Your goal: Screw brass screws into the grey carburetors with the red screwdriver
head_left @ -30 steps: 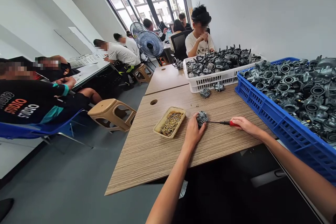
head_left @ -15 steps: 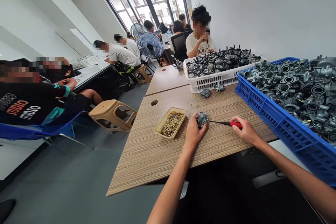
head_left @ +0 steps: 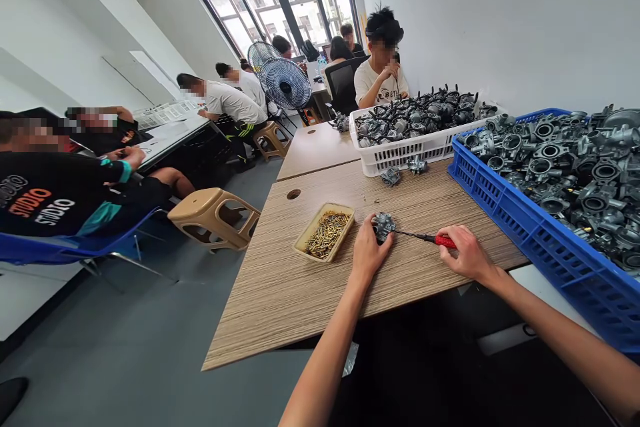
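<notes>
Toward nine o'clock, a black shirt with teal trim [head_left: 75, 170] reads "STUDIO" in orange and white. Around four o'clock, on the wood-grain bench [head_left: 280, 300], the left hand [head_left: 367, 252] curls round a small grey metal carburettor-like part [head_left: 385, 223]. At its three o'clock, the right hand [head_left: 465, 252] grips a red-handled, dark-shafted screwdriver [head_left: 444, 241] reaching the part. Since half a second ago, the right hand has rolled further over the handle; the left stays put.
</notes>
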Available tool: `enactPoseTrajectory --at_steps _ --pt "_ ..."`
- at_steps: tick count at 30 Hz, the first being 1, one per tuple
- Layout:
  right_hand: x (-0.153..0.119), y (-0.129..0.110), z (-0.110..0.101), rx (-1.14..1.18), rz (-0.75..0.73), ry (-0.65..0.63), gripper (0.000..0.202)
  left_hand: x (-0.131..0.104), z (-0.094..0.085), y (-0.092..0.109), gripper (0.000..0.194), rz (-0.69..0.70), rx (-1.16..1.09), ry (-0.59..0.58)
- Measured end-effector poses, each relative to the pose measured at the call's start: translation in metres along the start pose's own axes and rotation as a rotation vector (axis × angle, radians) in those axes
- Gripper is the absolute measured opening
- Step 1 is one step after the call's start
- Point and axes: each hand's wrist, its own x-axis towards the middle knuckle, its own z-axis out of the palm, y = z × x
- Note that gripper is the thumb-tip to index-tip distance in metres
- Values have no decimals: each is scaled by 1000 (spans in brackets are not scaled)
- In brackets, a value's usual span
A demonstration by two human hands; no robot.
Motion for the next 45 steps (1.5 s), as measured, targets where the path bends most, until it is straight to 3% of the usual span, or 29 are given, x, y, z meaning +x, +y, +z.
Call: enactPoseTrajectory --at_steps 14,24,45 --pt "-2 -1 -1 -25 -73 34 20 0 -1 2 63 -16 -14 12" --pt "-3 0 0 -34 -44 -1 19 0 0 2 64 -21 -4 20" --pt "4 -7 -3 -79 -246 131 21 1 -1 2 62 -53 -18 15"
